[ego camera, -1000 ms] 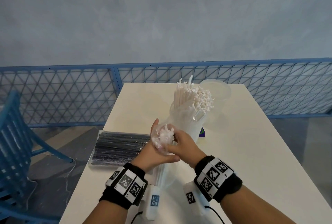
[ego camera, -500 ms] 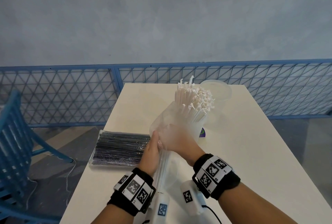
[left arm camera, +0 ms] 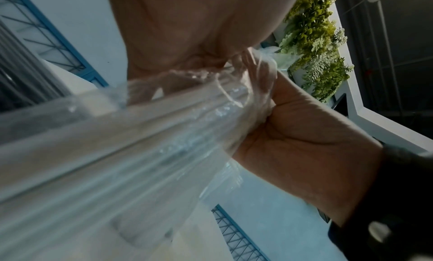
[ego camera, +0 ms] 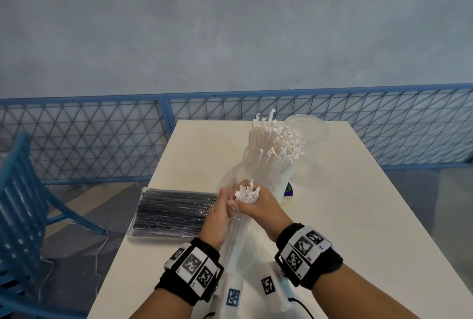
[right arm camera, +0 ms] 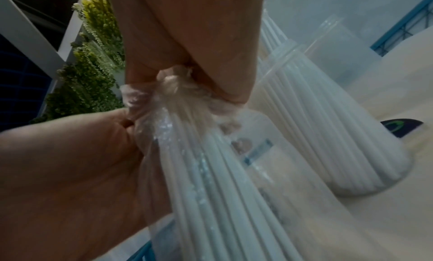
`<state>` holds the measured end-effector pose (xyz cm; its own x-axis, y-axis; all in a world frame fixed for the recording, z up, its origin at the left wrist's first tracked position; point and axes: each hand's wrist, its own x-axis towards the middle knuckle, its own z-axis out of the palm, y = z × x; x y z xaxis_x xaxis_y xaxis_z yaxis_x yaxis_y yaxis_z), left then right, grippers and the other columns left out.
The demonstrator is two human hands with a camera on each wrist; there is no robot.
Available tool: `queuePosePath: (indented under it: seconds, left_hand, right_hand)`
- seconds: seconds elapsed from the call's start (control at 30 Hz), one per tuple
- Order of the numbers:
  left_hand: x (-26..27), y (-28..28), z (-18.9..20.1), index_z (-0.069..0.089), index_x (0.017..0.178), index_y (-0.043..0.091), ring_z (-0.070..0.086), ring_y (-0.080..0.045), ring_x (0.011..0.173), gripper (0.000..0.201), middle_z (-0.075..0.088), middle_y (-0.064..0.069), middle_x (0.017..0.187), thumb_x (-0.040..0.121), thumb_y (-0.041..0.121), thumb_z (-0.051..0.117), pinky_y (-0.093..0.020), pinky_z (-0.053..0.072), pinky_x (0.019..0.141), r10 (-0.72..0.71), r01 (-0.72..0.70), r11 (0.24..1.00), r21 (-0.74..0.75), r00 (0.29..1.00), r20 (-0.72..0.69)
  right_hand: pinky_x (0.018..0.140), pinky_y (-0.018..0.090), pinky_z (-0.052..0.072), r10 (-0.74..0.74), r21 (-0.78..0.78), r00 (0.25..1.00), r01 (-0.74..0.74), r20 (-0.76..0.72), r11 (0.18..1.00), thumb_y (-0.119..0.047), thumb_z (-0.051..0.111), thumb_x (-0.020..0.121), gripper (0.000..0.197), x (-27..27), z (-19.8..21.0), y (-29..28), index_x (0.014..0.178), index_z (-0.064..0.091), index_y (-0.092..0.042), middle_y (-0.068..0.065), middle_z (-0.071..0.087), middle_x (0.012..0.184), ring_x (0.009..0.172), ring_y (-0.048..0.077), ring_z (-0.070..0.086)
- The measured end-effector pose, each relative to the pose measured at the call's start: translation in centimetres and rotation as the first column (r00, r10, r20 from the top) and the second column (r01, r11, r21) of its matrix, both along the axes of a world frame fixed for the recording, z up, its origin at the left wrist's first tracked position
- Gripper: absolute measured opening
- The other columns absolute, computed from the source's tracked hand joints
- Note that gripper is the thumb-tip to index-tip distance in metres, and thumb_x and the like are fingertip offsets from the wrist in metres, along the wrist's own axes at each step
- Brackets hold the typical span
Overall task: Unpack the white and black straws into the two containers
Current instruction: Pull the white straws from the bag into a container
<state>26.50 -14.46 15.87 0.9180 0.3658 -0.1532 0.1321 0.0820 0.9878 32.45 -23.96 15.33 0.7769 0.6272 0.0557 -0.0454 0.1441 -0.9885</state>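
head view: both hands meet mid table. right hand (ego camera: pixel 258 204) wraps a bunch of white straws (ego camera: pixel 246 192) sticking out of a clear bag (ego camera: pixel 236 236); left hand (ego camera: pixel 217 212) grips the bag's neck. clear container (ego camera: pixel 277 183) behind is packed w/ upright white straws. empty container (ego camera: pixel 311 130) near far edge. black straw pack (ego camera: pixel 171 212) lies at left edge.

Black wristbands (ego camera: pixel 190 271) with checkered marker tags

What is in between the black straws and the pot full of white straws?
In the head view, both hands, left and right, gripping the bag of white straws.
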Motion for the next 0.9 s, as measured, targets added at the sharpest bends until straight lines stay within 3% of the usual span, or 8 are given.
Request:
queuePosePath:
  seconds: [0.1,0.2,0.3,0.47,0.57,0.63,0.77,0.9]
  left_hand:
    - [0.5,0.4,-0.6,0.065,0.095,0.03,0.063,-0.015,0.102,0.043,0.07,-0.004,0.103,0.1,0.035,0.023,-0.032,0.049,0.091,0.031,-0.032,0.999,-0.034,0.999,-0.035]
    - [0.6,0.9,-1.2,0.063,0.107,0.01,0.064,-0.015,0.092,0.044,0.069,-0.006,0.097,0.099,0.033,0.028,-0.029,0.05,0.076,0.091,-0.103,0.986,-0.129,0.992,-0.092]
    - [0.3,1.2,-2.0,0.062,0.113,0.009,0.062,-0.024,0.101,0.046,0.065,-0.015,0.111,0.099,0.034,0.025,-0.03,0.05,0.074,0.092,-0.106,0.986,-0.131,0.99,-0.111]
    - [-0.3,1.5,-2.0,0.061,0.093,0.01,0.065,-0.026,0.08,0.04,0.068,-0.012,0.089,0.101,0.026,0.025,-0.024,0.05,0.056,0.128,-0.132,0.991,-0.033,0.988,-0.091]
    - [-0.4,1.7,-1.5,0.05,0.077,0.025,0.057,-0.011,0.077,0.029,0.059,-0.003,0.093,0.099,0.013,0.036,-0.017,0.046,0.064,0.171,-0.169,0.981,0.091,0.985,-0.016]
    - [-0.3,1.6,-1.4,0.048,0.08,0.018,0.055,-0.009,0.08,0.018,0.055,-0.004,0.097,0.092,0.005,0.05,-0.01,0.043,0.067,0.155,-0.151,0.974,0.171,0.988,-0.012]
    - [-0.2,1.5,-1.3,0.049,0.081,0.02,0.057,-0.023,0.096,0.022,0.058,-0.008,0.104,0.097,0.011,0.037,-0.029,0.046,0.08,0.195,-0.183,0.965,0.19,0.98,-0.049]
    - [0.1,2.2,-1.2,0.057,0.082,0.011,0.056,-0.01,0.052,0.037,0.061,-0.007,0.062,0.1,0.025,0.028,-0.018,0.043,0.05,0.265,-0.268,0.963,0.003,0.952,-0.154]
  right_hand:
    - [0.069,0.015,0.046,-0.045,0.033,0.997,0.043,0.056,0.999,-0.009,0.068,0.078,0.011,-0.4,0.3,0.0,0.081,0.06,-0.015,-0.012,0.061,0.07,0.071,0.003,0.058]
    - [0.067,0.013,0.042,-0.103,0.055,0.989,0.098,0.103,0.994,-0.01,0.057,0.09,0.013,-0.1,1.4,-0.3,0.079,0.056,-0.016,-0.013,0.057,0.067,0.066,0.0,0.053]
    - [0.07,0.015,0.043,-0.112,0.131,0.98,0.091,0.162,0.987,-0.015,0.054,0.091,0.014,0.4,3.3,-0.7,0.077,0.053,-0.014,-0.007,0.054,0.069,0.069,0.005,0.055]
    - [0.073,0.03,0.046,-0.243,0.381,0.963,0.181,0.12,0.907,-0.017,0.053,0.087,0.008,1.3,7.2,-1.0,0.08,0.053,-0.014,-0.004,0.056,0.064,0.066,0.013,0.06]
    - [0.076,0.031,0.049,-0.313,0.431,0.949,0.268,0.037,0.862,-0.017,0.059,0.081,0.009,1.3,7.7,-0.9,0.088,0.055,-0.013,-0.004,0.06,0.068,0.067,0.011,0.062]
    - [0.078,0.03,0.05,-0.286,0.346,0.958,0.258,0.031,0.902,-0.018,0.064,0.076,0.019,0.8,6.8,-0.6,0.094,0.057,-0.016,-0.005,0.064,0.071,0.073,0.011,0.064]
    - [0.071,0.029,0.046,-0.3,0.254,0.954,0.295,-0.021,0.921,-0.02,0.067,0.077,0.009,-0.2,5.8,0.0,0.079,0.059,-0.016,-0.004,0.061,0.065,0.069,0.01,0.06]
    - [0.076,0.035,0.048,-0.462,0.346,0.873,0.487,-0.158,0.802,-0.012,0.059,0.088,0.013,1.3,7.6,-0.7,0.076,0.06,-0.017,-0.003,0.061,0.062,0.07,0.014,0.057]
